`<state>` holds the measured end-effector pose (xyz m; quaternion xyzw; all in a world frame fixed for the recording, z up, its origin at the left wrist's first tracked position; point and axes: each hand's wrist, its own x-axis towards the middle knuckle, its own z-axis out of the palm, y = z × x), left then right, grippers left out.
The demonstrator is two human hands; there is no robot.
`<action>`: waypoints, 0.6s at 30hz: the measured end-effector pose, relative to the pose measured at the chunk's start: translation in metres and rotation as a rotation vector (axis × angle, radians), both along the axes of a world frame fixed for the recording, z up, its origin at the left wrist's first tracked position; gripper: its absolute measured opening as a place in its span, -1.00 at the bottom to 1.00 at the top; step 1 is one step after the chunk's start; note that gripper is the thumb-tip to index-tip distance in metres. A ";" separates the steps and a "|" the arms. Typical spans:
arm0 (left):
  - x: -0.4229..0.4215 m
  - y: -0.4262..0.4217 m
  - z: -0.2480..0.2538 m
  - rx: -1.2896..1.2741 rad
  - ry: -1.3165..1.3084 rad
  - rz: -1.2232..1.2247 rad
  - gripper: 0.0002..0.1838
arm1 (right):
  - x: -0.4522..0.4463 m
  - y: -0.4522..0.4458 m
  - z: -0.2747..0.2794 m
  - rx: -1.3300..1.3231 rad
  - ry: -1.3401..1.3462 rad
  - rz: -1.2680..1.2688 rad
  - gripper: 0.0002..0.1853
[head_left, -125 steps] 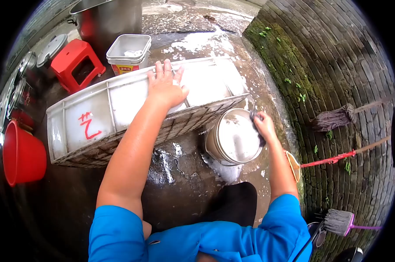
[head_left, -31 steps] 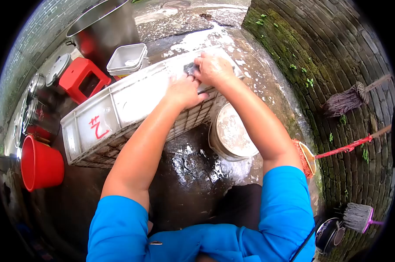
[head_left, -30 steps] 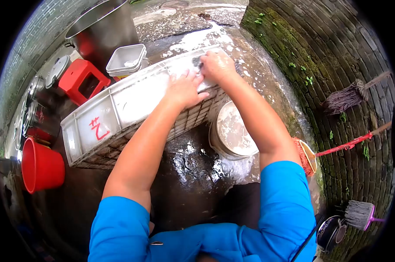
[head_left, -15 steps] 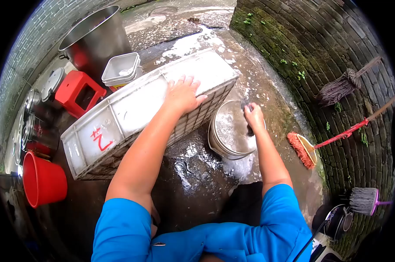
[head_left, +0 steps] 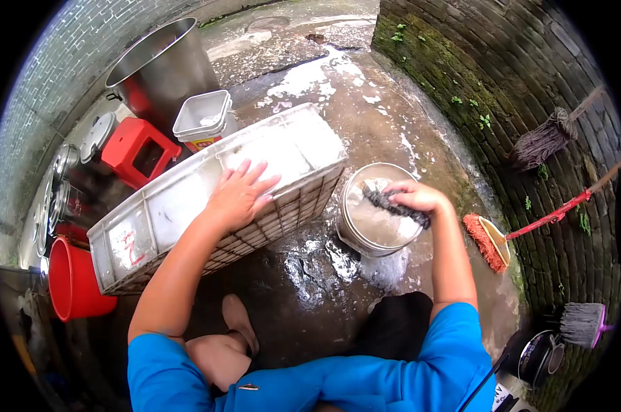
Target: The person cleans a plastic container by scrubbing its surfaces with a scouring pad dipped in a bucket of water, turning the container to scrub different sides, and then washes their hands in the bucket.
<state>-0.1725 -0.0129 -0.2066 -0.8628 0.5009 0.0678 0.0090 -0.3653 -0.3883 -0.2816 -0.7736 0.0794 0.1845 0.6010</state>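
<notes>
My left hand (head_left: 236,198) lies with fingers spread on the soapy side of a white plastic crate (head_left: 168,211), which rests on its edge with its grid of ribs facing me and a red mark at the near left end. My right hand (head_left: 419,197) grips a dark grey wad (head_left: 386,202), either a wet rag or a scourer. That wad is over the mouth of a white bucket (head_left: 357,239) holding cloudy, foamy water (head_left: 372,225).
Behind the crate stand a large steel pot (head_left: 170,72), a white tub (head_left: 204,117) and a red stool (head_left: 140,152). A red bucket (head_left: 80,281) sits at left. An orange broom (head_left: 485,244) and a mop (head_left: 544,141) lean by the mossy brick wall. Suds streak the wet floor (head_left: 420,147).
My right hand has brought the dark wad up into plain sight above the bucket's water. The crate's right end has shifted left and down in view, with my left hand still on it.
</notes>
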 end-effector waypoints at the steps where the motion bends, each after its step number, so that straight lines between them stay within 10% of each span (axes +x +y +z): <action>1: -0.002 0.013 0.005 -0.005 0.023 -0.009 -0.52 | 0.004 0.003 0.037 0.077 -0.055 -0.047 -0.71; 6: 0.028 -0.014 0.024 -0.172 0.184 0.183 -0.61 | 0.083 0.067 0.154 -0.486 -0.490 -0.027 -0.65; 8: 0.049 -0.058 0.004 -0.419 -0.205 0.120 -0.64 | 0.131 0.101 0.154 -0.656 -0.663 0.027 -0.68; 12: 0.061 -0.124 -0.012 -0.079 -0.043 0.472 -0.61 | 0.197 0.142 0.080 -1.036 -0.569 -0.217 -0.59; 18: 0.059 -0.123 -0.021 -0.337 -0.193 0.420 -0.36 | 0.195 0.111 0.064 -0.906 -0.353 -0.478 -0.63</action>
